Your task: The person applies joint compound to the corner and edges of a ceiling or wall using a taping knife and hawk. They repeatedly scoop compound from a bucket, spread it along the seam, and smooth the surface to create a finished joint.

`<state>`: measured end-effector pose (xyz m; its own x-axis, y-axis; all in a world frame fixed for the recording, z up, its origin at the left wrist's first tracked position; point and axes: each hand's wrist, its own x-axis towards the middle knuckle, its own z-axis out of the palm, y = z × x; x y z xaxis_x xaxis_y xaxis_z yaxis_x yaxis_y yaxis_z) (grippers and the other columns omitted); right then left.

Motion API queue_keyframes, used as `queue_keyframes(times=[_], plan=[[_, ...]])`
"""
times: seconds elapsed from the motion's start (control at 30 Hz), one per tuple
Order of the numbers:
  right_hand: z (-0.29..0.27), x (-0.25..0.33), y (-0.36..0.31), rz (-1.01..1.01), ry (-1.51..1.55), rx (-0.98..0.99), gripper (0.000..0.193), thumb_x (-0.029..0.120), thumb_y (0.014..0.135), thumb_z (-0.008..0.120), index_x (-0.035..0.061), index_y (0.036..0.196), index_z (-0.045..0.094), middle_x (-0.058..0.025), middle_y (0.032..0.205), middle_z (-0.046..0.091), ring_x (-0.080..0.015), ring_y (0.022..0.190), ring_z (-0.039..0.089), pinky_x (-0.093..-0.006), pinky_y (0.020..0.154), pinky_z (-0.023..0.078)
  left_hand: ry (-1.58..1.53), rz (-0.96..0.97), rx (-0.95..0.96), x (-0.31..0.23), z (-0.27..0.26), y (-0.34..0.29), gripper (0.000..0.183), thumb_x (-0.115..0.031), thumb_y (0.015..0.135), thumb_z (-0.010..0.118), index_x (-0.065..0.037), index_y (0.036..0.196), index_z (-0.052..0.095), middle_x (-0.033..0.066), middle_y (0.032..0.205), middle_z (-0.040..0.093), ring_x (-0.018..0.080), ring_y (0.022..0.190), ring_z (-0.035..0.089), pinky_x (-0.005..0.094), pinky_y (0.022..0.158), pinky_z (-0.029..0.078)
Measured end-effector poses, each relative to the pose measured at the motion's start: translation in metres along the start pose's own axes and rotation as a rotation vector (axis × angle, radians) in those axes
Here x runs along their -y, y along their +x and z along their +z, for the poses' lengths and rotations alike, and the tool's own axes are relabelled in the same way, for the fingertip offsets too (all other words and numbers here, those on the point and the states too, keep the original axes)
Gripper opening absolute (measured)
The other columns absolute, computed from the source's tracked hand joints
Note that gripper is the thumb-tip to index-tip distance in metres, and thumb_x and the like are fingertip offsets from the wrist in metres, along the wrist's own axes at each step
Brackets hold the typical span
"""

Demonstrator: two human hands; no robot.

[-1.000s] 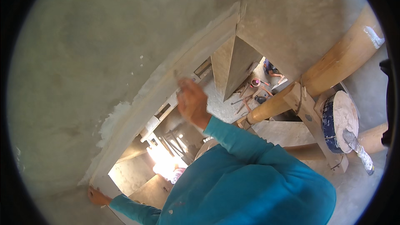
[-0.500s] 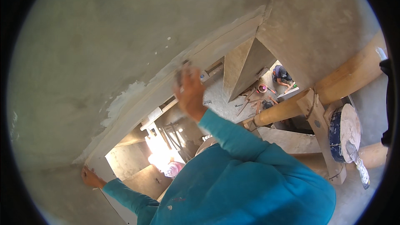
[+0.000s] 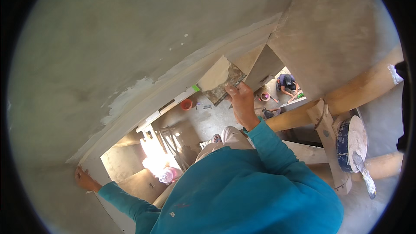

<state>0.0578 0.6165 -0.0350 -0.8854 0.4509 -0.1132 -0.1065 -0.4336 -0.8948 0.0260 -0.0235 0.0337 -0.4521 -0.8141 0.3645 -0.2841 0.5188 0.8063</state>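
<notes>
My right hand [image 3: 242, 104] is closed on a wide scraper [image 3: 223, 78], its blade facing up with a pale layer of putty across it. The blade is in front of the beam's lower edge, and I cannot tell whether it touches. Far to the left, my left hand [image 3: 85, 180] has its fingers bent around the edge of the pale beam [image 3: 102, 145]. White putty [image 3: 128, 99] is smeared unevenly on the grey surface [image 3: 86, 60] above. At the right, a dark blue tub [image 3: 356, 141] holds pale putty, and a putty knife [image 3: 366, 175] rests on its rim.
Thick round poles [image 3: 299, 115] cross at the right, with a wooden bracket [image 3: 323, 134] tied to them beside the tub. Far below, a person in a cap [image 3: 287, 84] crouches near a bucket [image 3: 264, 96]. An orange bucket [image 3: 186, 104] stands on the floor.
My right hand has drawn back down and right from the beam, and the scraper has turned so its putty-covered face shows. The left hand stays on the edge; the view has shifted slightly.
</notes>
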Motion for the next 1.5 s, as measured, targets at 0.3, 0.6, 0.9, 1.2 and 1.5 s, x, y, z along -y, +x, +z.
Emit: queue_keyframes(times=[0.3,0.6,0.9,1.2,1.5], plan=[[-0.066,-0.010,-0.006,0.190,0.150,-0.125,0.010,0.005,0.092,0.060,0.0109,0.100,0.061,0.0003,0.099,0.063,-0.0114,0.091,0.059,-0.0309,0.074,0.047,-0.001,-0.025,-0.014,0.003,-0.002,0.001,0.034,-0.027,0.093,0.066,0.001,0.112,0.070,0.0129,0.108,0.073,0.0244,0.088,0.072,0.0295,0.069,0.058],[0.028,-0.025,-0.044,0.207,-0.063,0.235,0.021,0.004,0.093,0.060,-0.0010,0.112,0.064,-0.0057,0.101,0.067,-0.0144,0.091,0.061,-0.0324,0.082,0.052,-0.106,0.154,-0.023,0.024,-0.007,0.007,0.021,-0.014,0.085,0.073,0.003,0.096,0.073,0.0119,0.088,0.071,0.0171,0.068,0.067,0.0284,0.056,0.056],[0.259,-0.067,-0.095,-0.617,-0.506,1.077,0.013,0.007,0.086,0.067,-0.0011,0.078,0.060,-0.0166,0.075,0.058,-0.0305,0.061,0.054,-0.0374,0.057,0.043,0.376,0.268,-0.162,0.011,-0.003,-0.005,0.021,-0.024,0.083,0.067,-0.010,0.096,0.077,0.0137,0.095,0.073,0.0324,0.085,0.070,0.0414,0.077,0.055],[0.338,-0.129,-0.128,-0.697,-0.528,1.109,0.012,0.008,0.086,0.066,-0.0002,0.079,0.060,-0.0143,0.074,0.056,-0.0331,0.064,0.058,-0.0400,0.058,0.045,0.571,0.214,-0.179,-0.009,0.012,-0.022,0.021,-0.024,0.087,0.062,-0.011,0.098,0.074,0.0117,0.096,0.073,0.0337,0.086,0.070,0.0454,0.075,0.055],[0.405,-0.192,-0.146,-0.700,-0.456,1.181,0.016,0.016,0.088,0.063,0.0012,0.082,0.064,-0.0162,0.077,0.062,-0.0361,0.070,0.063,-0.0454,0.062,0.049,0.481,0.123,-0.232,-0.014,0.011,-0.020,0.021,-0.024,0.087,0.064,-0.015,0.103,0.074,0.0101,0.100,0.074,0.0346,0.094,0.068,0.0448,0.081,0.053]])
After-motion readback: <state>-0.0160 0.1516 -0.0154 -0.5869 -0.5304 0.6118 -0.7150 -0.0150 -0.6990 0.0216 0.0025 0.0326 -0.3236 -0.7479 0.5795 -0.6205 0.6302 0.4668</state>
